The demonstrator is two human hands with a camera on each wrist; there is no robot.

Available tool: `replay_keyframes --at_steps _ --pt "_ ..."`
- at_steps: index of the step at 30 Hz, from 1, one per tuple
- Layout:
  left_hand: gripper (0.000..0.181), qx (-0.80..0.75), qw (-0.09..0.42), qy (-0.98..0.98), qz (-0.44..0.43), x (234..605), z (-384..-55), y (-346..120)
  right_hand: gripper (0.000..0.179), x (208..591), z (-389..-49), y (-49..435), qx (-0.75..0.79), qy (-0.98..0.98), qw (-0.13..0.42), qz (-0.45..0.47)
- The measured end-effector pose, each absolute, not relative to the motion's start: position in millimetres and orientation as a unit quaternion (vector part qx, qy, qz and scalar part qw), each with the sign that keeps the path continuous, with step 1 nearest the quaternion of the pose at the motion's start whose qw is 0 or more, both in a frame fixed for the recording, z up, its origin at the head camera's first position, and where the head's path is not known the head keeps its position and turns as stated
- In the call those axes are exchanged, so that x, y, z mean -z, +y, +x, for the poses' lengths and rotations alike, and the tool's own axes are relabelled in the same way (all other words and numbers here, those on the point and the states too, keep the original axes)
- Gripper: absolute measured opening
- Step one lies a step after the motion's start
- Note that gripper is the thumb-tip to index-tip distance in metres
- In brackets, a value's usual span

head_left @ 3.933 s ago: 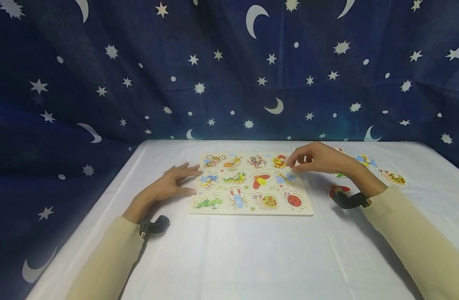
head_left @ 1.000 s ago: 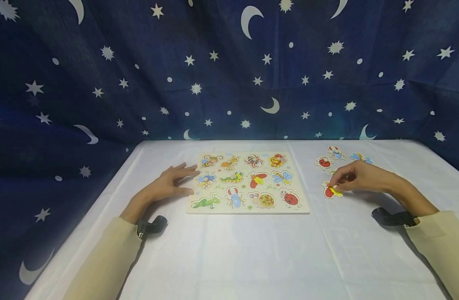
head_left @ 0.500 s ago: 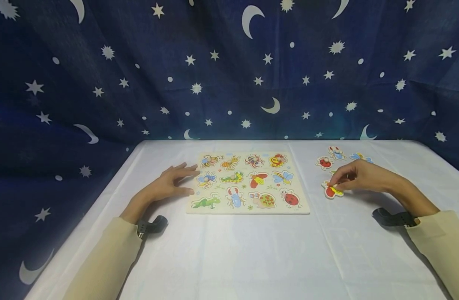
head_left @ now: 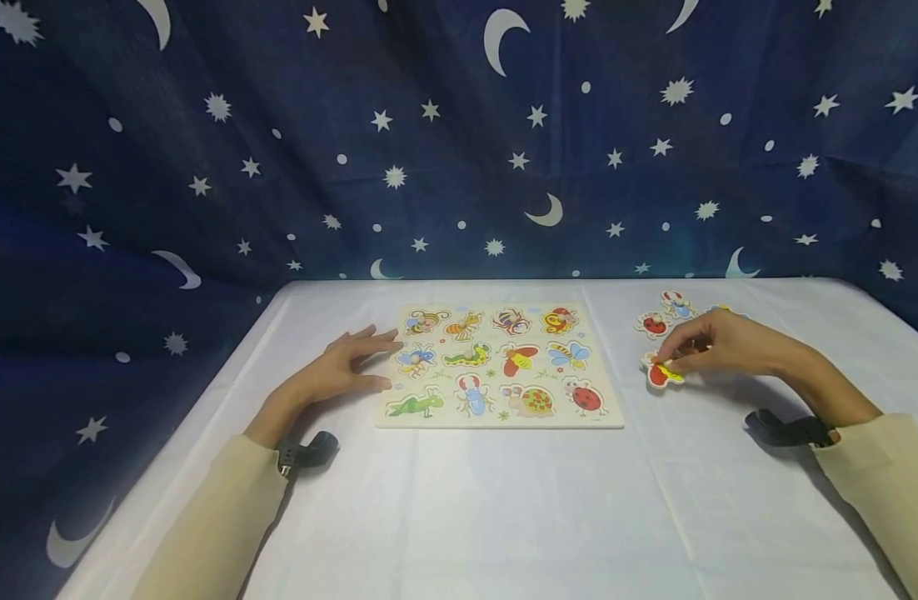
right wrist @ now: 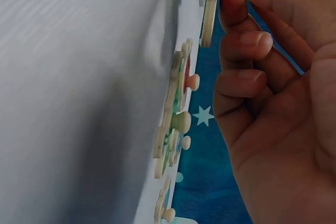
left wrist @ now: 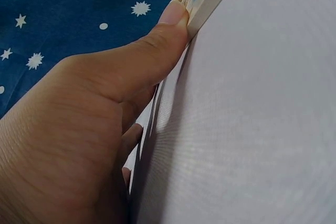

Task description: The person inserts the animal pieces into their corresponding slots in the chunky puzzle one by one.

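Note:
In the head view, the wooden peg puzzle board (head_left: 611,414) with insect pictures lies flat on the white table. My left hand (head_left: 342,367) rests at its left edge with fingers spread, and in the left wrist view the thumb (left wrist: 170,17) touches the board's side. To the right of the board, my right hand (head_left: 744,343) pinches a red-and-yellow winged insect puzzle piece (head_left: 660,375) between thumb and index finger. The right wrist view has this piece (right wrist: 210,17) raised off the table, while the other fingers curl loosely. Its knob is mostly hidden by the fingertips.
Beyond my right hand lie a ladybird piece (head_left: 653,325), a blue beetle piece (head_left: 676,305) and others partly covered by the hand. Several knobbed pieces (right wrist: 181,121) overlap in the right wrist view. A dark blue star-and-moon curtain (head_left: 459,150) hangs behind the table.
My right hand has gone from the board's top-right corner, where a piece now sits, to the loose pieces, and has lifted the red-and-yellow insect piece slightly. My left hand has stayed put.

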State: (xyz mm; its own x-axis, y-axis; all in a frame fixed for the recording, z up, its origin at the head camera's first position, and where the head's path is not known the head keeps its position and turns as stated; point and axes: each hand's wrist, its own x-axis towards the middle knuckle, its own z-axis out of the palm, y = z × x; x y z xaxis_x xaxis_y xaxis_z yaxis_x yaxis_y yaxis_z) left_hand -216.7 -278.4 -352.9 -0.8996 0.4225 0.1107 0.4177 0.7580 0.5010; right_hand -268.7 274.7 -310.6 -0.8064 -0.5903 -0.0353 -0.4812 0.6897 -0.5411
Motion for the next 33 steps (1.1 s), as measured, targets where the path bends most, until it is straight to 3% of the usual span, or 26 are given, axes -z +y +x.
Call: replay_keyframes --at_steps 33 --pt "0.061 -0.266 0.008 0.939 0.218 352 -216 -278 0.016 290 -280 205 0.276 0.883 0.108 -0.363"
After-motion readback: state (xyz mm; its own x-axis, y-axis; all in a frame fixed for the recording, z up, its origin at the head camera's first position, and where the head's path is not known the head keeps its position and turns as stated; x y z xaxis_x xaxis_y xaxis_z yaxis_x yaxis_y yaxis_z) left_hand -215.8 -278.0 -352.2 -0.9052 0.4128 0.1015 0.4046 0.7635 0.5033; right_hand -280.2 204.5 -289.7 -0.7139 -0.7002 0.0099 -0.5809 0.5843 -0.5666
